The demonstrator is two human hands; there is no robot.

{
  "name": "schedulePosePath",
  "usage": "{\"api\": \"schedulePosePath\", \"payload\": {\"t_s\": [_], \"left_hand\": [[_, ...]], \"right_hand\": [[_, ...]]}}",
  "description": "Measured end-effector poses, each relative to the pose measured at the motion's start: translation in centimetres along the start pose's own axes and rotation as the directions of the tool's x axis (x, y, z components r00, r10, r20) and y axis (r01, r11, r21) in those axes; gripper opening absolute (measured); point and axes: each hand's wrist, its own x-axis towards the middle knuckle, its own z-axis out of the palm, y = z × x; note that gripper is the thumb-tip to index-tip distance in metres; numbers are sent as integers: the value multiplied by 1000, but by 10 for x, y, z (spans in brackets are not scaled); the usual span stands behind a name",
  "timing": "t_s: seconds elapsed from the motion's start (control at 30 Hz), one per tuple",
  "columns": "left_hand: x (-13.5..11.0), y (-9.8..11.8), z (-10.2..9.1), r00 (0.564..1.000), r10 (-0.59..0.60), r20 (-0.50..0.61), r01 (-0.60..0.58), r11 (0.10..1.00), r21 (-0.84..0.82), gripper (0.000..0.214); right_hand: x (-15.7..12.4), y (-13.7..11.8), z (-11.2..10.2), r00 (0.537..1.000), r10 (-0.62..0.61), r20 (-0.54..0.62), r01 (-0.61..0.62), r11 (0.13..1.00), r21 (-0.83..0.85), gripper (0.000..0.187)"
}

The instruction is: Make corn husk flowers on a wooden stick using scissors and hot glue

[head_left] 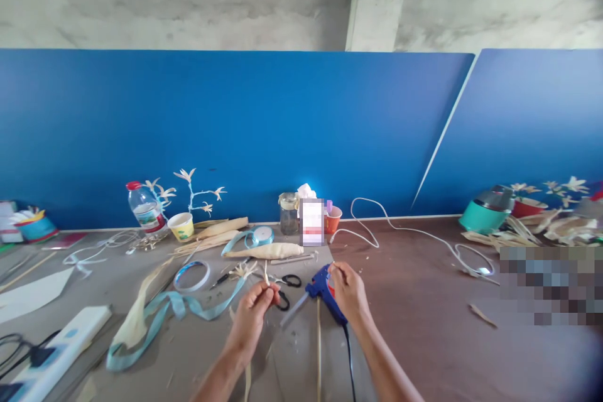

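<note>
My left hand (pixel 254 311) is closed in a pinch around a thin pale husk strip (pixel 266 273) that points upward from the fingertips. My right hand (pixel 349 292) is also pinched, above and beside a blue glue gun (pixel 327 292); whatever its fingertips hold is too small to make out. The glue gun has a translucent glue stick (pixel 293 312) at its left end and a black cord running toward me. Black-handled scissors (pixel 292 281) lie just beyond my left hand, partly hidden by it. A thin stick (pixel 319 352) lies between my forearms.
Light-blue ribbon (pixel 211 311), a tape roll (pixel 191 276) and dried husks (pixel 264 251) lie to the left. A phone (pixel 311 223) leans upright by a glass jar (pixel 288 213). Further left stand a bottle (pixel 146 210) and a paper cup (pixel 181 227). A power strip (pixel 63 355) sits front left.
</note>
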Motion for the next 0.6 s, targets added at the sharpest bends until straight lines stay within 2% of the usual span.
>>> {"api": "schedulePosePath", "payload": {"t_s": [0.13, 0.3, 0.47, 0.6], "left_hand": [[-1, 9, 2, 999, 34, -14, -32, 991, 127, 26], [-3, 20, 5, 997, 76, -20, -70, 970, 233, 24], [-1, 17, 3, 992, 121, -22, -112, 961, 254, 25], [1, 15, 1, 992, 123, -28, -111, 958, 264, 25]], "right_hand": [[0, 0, -1, 999, 44, -7, -45, 998, -35, 25], [1, 8, -2, 999, 26, -18, -28, 987, -159, 36], [5, 19, -3, 999, -21, -46, 7, 956, -294, 27], [8, 25, -6, 997, -59, -43, 43, 951, -306, 17]]}}
